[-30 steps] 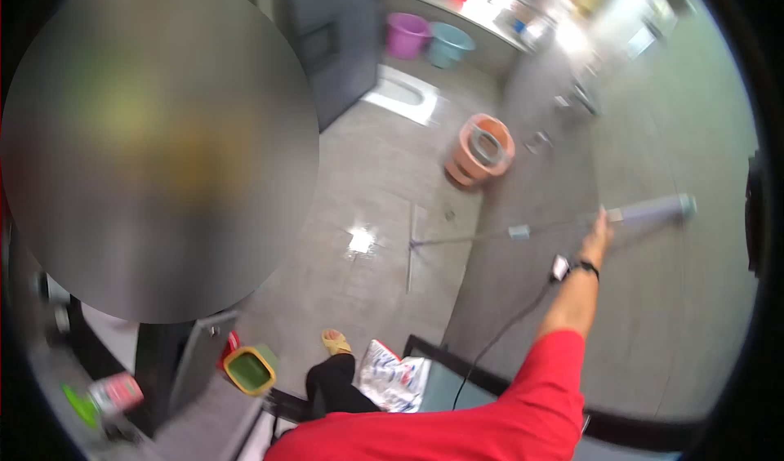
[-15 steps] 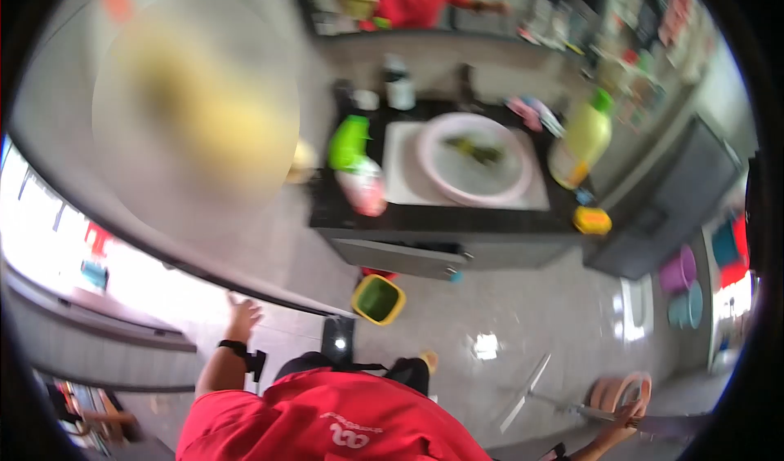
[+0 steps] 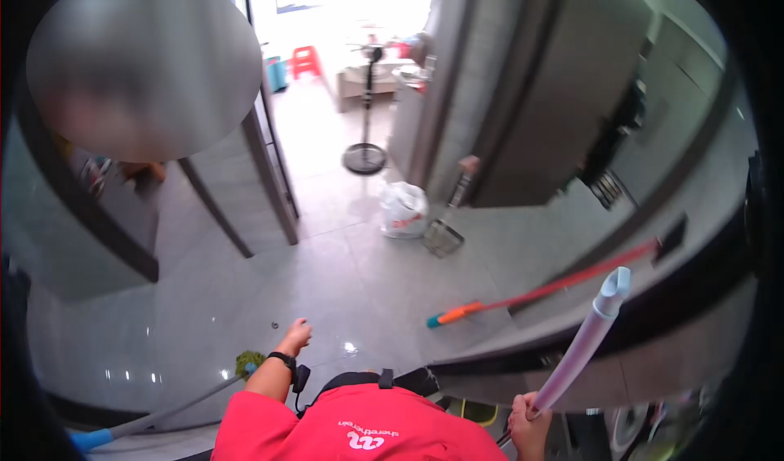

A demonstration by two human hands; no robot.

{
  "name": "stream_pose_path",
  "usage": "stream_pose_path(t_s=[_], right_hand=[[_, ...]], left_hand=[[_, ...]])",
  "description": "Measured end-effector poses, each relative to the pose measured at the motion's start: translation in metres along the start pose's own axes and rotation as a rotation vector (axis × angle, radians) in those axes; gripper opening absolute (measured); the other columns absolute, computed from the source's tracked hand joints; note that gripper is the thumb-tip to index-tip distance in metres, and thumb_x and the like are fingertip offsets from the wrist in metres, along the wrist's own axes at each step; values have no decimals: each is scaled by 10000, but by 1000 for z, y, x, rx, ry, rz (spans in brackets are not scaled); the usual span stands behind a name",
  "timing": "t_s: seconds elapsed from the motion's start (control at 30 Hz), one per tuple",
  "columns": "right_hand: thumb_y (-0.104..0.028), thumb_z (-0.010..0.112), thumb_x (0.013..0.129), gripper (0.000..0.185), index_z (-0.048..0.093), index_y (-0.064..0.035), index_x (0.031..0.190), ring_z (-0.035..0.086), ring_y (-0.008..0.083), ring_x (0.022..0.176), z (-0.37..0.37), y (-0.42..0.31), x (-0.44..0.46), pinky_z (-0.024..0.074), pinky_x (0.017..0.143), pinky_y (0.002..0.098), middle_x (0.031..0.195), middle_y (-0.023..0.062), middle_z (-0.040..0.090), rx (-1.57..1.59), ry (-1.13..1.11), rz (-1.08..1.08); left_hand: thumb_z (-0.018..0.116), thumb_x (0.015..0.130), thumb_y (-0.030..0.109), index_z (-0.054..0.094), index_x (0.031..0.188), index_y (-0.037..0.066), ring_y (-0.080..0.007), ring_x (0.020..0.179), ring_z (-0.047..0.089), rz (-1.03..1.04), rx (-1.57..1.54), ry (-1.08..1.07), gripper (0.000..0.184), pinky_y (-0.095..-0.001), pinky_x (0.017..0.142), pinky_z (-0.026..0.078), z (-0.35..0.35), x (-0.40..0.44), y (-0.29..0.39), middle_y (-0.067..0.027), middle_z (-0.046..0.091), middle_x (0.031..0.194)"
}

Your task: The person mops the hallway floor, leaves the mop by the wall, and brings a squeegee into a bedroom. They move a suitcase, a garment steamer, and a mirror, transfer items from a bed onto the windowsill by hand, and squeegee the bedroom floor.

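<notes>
My right hand (image 3: 529, 424) is wrapped round a pink pole (image 3: 576, 359) with a pale blue hollow end, which slants up and to the right. The pole's lower end is hidden beside my body. My left hand (image 3: 298, 334) hangs in front of me over the grey tiles, its fingers curled in, with nothing visible in them. Below that wrist, close to my forearm, a green shaggy head (image 3: 249, 363) lies on the floor beside a grey handle (image 3: 163, 412). A yellow-rimmed bin (image 3: 479, 413) shows partly behind my right side.
Ahead are a white plastic bag (image 3: 404, 210), a long-handled dustpan (image 3: 443, 238) and a black round-based stand (image 3: 364, 159) by a bright doorway. A red pole with an orange and teal end (image 3: 453, 314) slants at the right. A door frame (image 3: 273, 167) rises at the left.
The view has turned from the sink counter to the doorway and hall. My left hand's fingers went from spread to curled. The pole in my right hand now points upward.
</notes>
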State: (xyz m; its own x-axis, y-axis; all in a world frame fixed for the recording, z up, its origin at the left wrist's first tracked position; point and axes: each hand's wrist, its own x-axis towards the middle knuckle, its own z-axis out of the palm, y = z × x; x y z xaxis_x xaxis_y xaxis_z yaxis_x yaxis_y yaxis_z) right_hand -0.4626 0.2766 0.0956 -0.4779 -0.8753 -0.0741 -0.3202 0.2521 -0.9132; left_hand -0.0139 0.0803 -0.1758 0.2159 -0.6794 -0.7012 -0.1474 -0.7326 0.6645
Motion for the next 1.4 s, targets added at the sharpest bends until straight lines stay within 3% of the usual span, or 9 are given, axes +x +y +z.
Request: stream_pose_path(t_s=[0.13,0.37,0.63,0.8,0.87,1.03,1.13,1.23,1.4], right_hand=[[-100,535,869,182,439,-55,720,412,59,392,77,-39,67,330,362,216,512,-8,423,44,-180,-27],[-157,548,872,261,449,-31,666,421,52,463,225,-114,153,339,416,229,523,-20,422,2,-344,-248],[-145,550,868,213,495,-18,706,441,63,410,433,-215,223,346,390,218,494,-10,463,23,-599,-252],[-121,548,857,203,490,-23,690,445,64,402,555,-266,260,344,376,215,485,-2,464,17,-717,-311],[-112,549,859,224,481,-27,663,443,63,402,595,-287,262,338,374,216,485,-1,461,36,-816,-379],[-143,584,852,241,488,-26,664,434,87,410,702,-322,249,343,399,246,483,16,453,-59,-981,-518],[-129,593,838,223,504,-19,665,426,93,454,761,-332,232,349,437,265,482,28,445,-69,-986,-635],[-138,576,853,216,476,-33,692,406,49,435,826,-355,194,327,407,216,502,-19,448,-116,-1058,-681],[-162,618,818,244,521,20,688,411,71,552,946,-422,96,367,486,275,541,49,479,-219,-1053,-593]], left_hand=[[441,826,140,441,1188,117,-187,779,535,-194,-341,361,363,-348,613,471,-104,15,-72,-62,516,928],[417,838,150,496,1034,102,-215,758,547,-409,-887,501,217,-401,654,470,-150,8,-144,-79,527,876],[467,858,154,447,1077,104,-228,789,547,-284,-1016,453,226,-407,715,488,-196,81,-82,-86,501,885],[459,858,134,442,1169,80,-204,795,560,-436,-788,538,316,-359,646,502,-261,116,-39,-85,532,947],[467,857,147,446,1194,72,-186,769,572,-214,-952,607,345,-315,617,500,-278,109,-32,-86,549,936],[466,862,176,466,1155,64,-192,721,581,-256,-955,734,314,-303,606,491,-320,103,-86,-81,559,874],[463,867,209,483,1069,45,-214,735,590,-308,-1037,526,260,-329,630,493,-349,102,-143,-84,558,861],[435,876,195,468,1041,6,-291,873,576,-668,-1230,723,254,-436,716,483,-396,111,-191,-147,548,956],[408,871,175,463,1113,58,-291,919,552,-721,-1191,733,274,-443,690,469,-546,151,-235,-142,540,1003]])
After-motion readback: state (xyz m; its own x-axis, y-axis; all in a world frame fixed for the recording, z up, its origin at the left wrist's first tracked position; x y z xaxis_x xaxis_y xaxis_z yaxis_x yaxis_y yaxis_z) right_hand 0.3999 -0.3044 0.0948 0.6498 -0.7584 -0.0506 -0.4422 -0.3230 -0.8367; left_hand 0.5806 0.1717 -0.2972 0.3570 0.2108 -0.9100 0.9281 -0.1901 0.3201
